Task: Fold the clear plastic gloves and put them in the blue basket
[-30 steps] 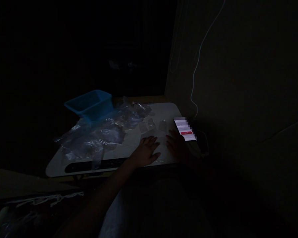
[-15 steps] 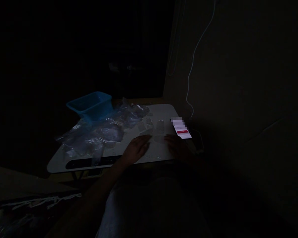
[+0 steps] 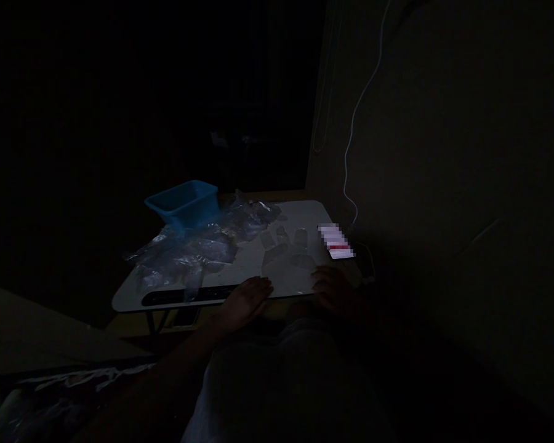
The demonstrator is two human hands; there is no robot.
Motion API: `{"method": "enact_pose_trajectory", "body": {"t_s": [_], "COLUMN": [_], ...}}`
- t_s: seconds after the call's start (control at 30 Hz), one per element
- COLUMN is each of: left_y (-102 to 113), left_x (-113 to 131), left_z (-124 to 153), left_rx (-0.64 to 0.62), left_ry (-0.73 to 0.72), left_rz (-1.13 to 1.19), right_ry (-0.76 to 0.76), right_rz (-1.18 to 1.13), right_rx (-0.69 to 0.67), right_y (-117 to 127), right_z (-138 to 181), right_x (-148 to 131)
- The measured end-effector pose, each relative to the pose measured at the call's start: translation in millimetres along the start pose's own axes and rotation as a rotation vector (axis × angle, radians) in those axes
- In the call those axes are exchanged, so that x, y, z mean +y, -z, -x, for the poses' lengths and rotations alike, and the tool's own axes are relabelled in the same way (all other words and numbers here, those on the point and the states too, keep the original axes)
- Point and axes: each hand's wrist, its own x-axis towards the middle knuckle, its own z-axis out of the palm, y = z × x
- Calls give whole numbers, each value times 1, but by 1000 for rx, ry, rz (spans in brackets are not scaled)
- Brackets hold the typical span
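Low over the front edge of a white table (image 3: 240, 264), my left hand (image 3: 249, 299) has its fingers stretched out and holds nothing I can see. My right hand (image 3: 331, 288) is at the same edge further right, dim in shadow, fingers apart. Beyond both hands lie several flat greyish patches, perhaps thin clear pieces, one of them a rectangular piece (image 3: 300, 239); neither hand touches them. A crumpled heap of clear plastic bags (image 3: 189, 252) covers the left part of the table. Whether the fingertips rest on the tabletop is too dark to tell.
A blue plastic basket (image 3: 194, 212) stands behind the bags. At the table's right edge lies a lit phone (image 3: 336, 241). A white cable (image 3: 351, 135) hangs along the wall. A dark slot (image 3: 184, 296) runs along the table's front left. The room is very dark.
Both hands have drawn back toward the table's front edge, away from the greyish pieces, the left hand more. The view has shifted slightly.
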Motion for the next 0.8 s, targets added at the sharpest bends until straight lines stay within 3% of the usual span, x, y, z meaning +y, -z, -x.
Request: {"method": "enact_pose_trajectory", "body": {"t_s": [0.17, 0.27, 0.5, 0.67, 0.8], "left_y": [6, 15, 32, 40, 42], "left_x": [4, 7, 14, 0, -16], "left_z": [-5, -6, -14, -36, -59], "left_rx": [185, 239, 272, 305, 354], "left_ry": [7, 41, 142, 396, 617], "left_rz": [35, 89, 230, 464, 716], "right_ry": [17, 6, -349, -583, -667], "right_rz": [-54, -120, -347, -512, -639], "right_rx": [130, 99, 63, 74, 161], "right_y": [4, 11, 25, 32, 23], "right_z": [-9, -13, -24, -45, -65], "right_x": [4, 5, 5, 9, 21]}}
